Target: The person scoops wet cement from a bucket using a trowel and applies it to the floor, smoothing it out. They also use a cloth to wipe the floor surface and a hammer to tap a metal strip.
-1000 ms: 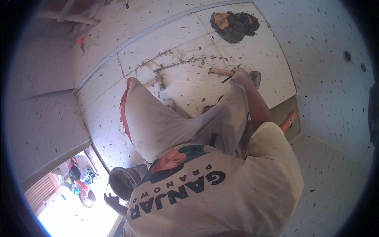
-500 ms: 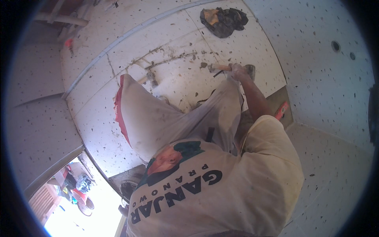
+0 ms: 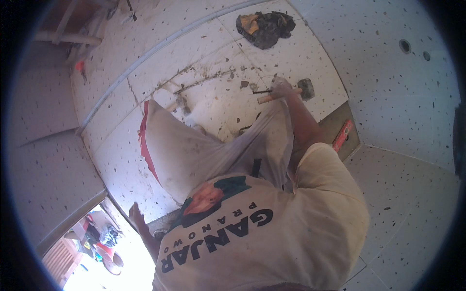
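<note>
My right hand (image 3: 280, 88) is low over the white speckled tile floor (image 3: 218, 109), its fingers closed round the end of a thin dark rod (image 3: 262, 91). Under the wrist runs the wooden handle of a mallet (image 3: 307, 89), whose dark block head rests on the tiles just to the right. My left hand (image 3: 138, 217) is out at the left beside the bright doorway, fingers stretched and holding nothing visible. A second hammer (image 3: 182, 105) lies beyond my left knee. Pale dusty trousers (image 3: 179, 140) cover my bent legs.
A crumpled black plastic bag (image 3: 265, 30) lies at the far side. A red tool (image 3: 342, 136) leans in a grey untiled gap at the right. Speckled wall tiles (image 3: 388, 87) rise on the right. Grit and dark chips litter the floor. Buckets (image 3: 104, 252) stand outside the doorway.
My right hand has shifted left off the mallet's handle near the head to the dark rod. The mallet's handle has turned slightly. My left hand has come forward into view by the doorway.
</note>
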The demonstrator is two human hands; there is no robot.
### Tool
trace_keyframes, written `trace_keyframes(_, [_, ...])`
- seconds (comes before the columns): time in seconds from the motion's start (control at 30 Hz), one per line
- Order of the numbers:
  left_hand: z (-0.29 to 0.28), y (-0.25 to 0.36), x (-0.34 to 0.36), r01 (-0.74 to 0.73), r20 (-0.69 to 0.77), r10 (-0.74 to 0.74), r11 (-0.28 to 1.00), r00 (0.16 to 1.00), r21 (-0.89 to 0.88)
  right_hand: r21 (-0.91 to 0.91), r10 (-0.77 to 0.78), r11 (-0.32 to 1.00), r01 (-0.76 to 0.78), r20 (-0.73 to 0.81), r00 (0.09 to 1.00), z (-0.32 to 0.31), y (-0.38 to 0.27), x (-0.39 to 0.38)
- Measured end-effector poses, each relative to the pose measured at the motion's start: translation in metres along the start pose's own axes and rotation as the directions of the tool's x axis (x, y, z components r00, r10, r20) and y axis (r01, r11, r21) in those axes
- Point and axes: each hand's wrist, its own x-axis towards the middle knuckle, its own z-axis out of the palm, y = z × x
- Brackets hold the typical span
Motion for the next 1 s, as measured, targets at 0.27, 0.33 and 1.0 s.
trace_keyframes(0.27, [0.070,0.141,-0.135,-0.177,0.773,0.335,0.942,0.539,-0.285,0.451,0.521,0.615,-0.647,0.383,0.763,-0.089,-0.132,0.004])
trace_keyframes(0.33, [0.089,0.156,-0.151,-0.150,0.832,0.357,0.934,0.425,-0.325,0.469,0.566,0.583,-0.663,0.351,0.746,-0.079,-0.124,0.004])
trace_keyframes(1.0, [0.096,0.126,-0.141,-0.258,0.848,0.321,0.939,0.421,-0.227,0.357,0.279,0.885,-0.298,0.103,0.955,-0.095,-0.176,-0.027])
